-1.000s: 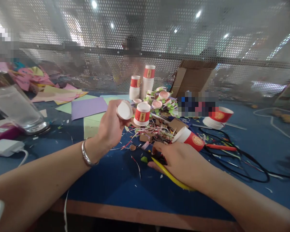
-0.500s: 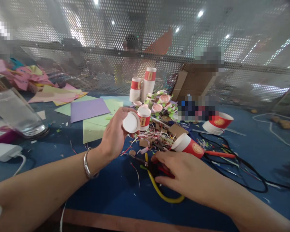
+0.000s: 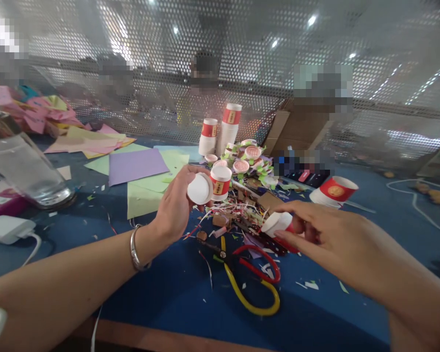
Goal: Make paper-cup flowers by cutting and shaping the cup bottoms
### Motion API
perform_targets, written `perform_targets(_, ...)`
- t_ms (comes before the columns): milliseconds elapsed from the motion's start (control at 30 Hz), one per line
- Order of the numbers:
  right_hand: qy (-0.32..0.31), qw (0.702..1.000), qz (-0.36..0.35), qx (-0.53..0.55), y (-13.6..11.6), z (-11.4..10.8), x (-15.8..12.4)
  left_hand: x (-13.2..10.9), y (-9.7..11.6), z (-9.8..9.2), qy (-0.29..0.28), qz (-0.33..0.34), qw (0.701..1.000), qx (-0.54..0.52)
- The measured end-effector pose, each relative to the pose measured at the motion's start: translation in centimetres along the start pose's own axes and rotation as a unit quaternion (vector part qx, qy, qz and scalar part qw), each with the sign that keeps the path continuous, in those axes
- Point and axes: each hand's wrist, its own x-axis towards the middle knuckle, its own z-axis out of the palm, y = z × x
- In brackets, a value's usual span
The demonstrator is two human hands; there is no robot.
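My left hand (image 3: 176,203) is closed round a small white paper cup (image 3: 199,189), its round white end turned toward me. Just right of it stands a red-and-white paper cup (image 3: 220,188). My right hand (image 3: 315,232) grips another red-and-white paper cup (image 3: 277,224) that lies tilted, with thumb and fingers on its side. Below, on the blue table, lie scissors (image 3: 223,254) with one red and one yellow handle, touched by neither hand. Behind the hands sits a heap of cut cup ends (image 3: 241,166) with green paper bits.
Stacked paper cups (image 3: 230,131) stand at the back, and a red-and-white cup (image 3: 335,191) leans at right. Coloured paper sheets (image 3: 137,166), a glass of water (image 3: 29,166) and a white charger (image 3: 9,230) are at left. Paper scraps (image 3: 234,212) litter the middle. A perforated screen stands behind.
My right hand has moved from the scissors up and right onto the tilted cup, leaving the scissors lying on the table. My left hand still holds its cup.
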Motion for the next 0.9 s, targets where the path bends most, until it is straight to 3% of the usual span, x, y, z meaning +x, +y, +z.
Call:
perform_targets(100, 0.031, 0.999, 0.013, -0.031, 0.9, 0.2, -0.6, 0.1, -0.1, -0.1, 0.000, -0.002, 1.000, 0.008)
perform_targets(333, 0.008, 0.997, 0.008, -0.080, 3.0, 2.5, -0.9, 0.2, -0.6, -0.5, -0.007, 0.002, 1.000, 0.023)
perform_targets(600, 0.000, 0.999, -0.019, -0.048, 2.8, 3.2, -0.1, 0.2, -0.3, -0.4, -0.012, -0.007, 1.000, 0.026)
perform_targets(800, 0.032, 0.999, 0.002, -0.006, 2.3, 2.1, 0.2, 0.2, -0.3, -0.5, -0.003, -0.008, 1.000, 0.026)
perform_targets(900, 0.018, 0.999, 0.040, 0.020, 2.2, 0.8, 0.4, 0.3, -0.5, -0.6, 0.003, -0.004, 1.000, 0.021)
